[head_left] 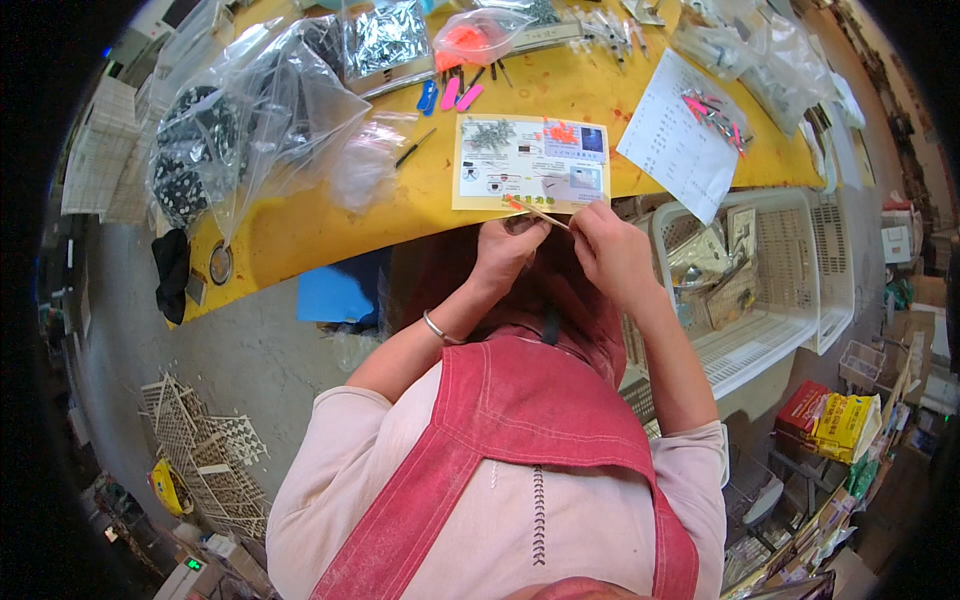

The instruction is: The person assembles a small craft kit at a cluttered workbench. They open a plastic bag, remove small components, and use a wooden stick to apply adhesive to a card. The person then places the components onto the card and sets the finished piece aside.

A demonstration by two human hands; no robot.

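My left hand [508, 252] is just off the table's front edge, its fingers pinched together; what they hold is too small to make out. Close beside it, my right hand [607, 248] grips a thin pale stick [545, 217] with an orange tip, which slants up left over the card's lower edge. Under that tip lies a printed card [530, 187] on the yellow table. A heap of small grey pieces [488, 133] and a heap of small orange pieces [560, 132] rest on the card's upper part.
Pink pieces [451, 94] and blue pieces [428, 97] lie behind the card. Clear plastic bags [300, 110] crowd the left. A written sheet [660, 140] bears pink-and-black items [716, 118]. White plastic crates [770, 335] stand below at right, and lattice pieces [205, 455] lie on the floor at left.
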